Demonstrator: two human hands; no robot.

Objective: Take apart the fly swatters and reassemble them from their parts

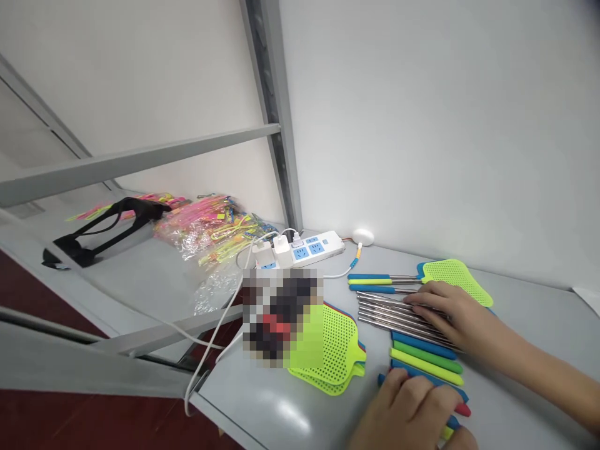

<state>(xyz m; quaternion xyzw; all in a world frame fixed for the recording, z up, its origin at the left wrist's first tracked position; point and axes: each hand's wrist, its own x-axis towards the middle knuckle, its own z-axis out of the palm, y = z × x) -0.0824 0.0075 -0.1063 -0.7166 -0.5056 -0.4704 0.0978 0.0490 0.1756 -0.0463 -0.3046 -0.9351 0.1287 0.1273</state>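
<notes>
My right hand (450,315) lies over a row of thin metal rods (389,311), thumb and fingers close together on them near their far ends. My left hand (412,409), fingers curled, rests on the near part of a row of coloured handle sleeves (426,364) in blue, green, yellow and red. Its fingertips are partly hidden. Left of the rods lies a stack of fly swatter heads (340,350), yellow-green on top with blue and red edges below. Assembled fly swatters (454,278) lie behind my right hand, their blue and yellow handles pointing left.
A white power strip (316,249) with plugged chargers and cables stands at the back beside a round white device (362,237). A blurred-out object (281,319) borders the swatter heads. Left, beyond a grey metal frame (140,161), are bagged colourful items (206,222) and a black strap-like object (112,231).
</notes>
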